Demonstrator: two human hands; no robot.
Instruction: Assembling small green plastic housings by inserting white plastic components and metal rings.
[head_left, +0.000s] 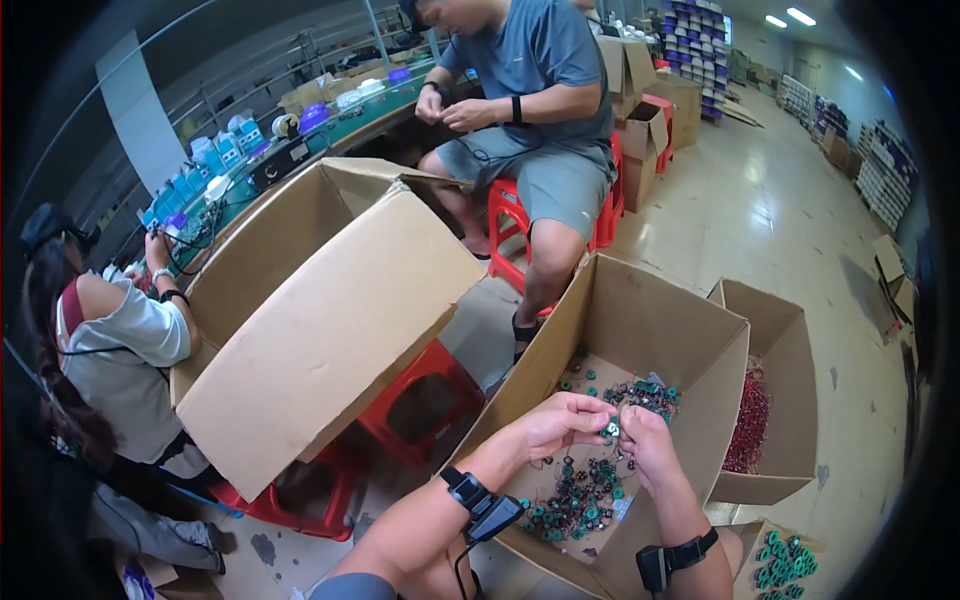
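Both hands meet over the open box point(690, 330), at about 5 o'clock in the head view. The left hand point(560, 418) and right hand point(645, 440) pinch one small green ring part point(611, 430) between their fingertips, fingers closed tight on it. More ring parts point(580, 495) lie loose on the box floor directly below. A second box point(790, 340) at 3 o'clock holds red parts point(750, 420). A red stool point(425, 405) stands at 9 o'clock of the hands.

Bright overhead striplights point(785, 18) – floor glare, dark fisheye rim, sharp centre.
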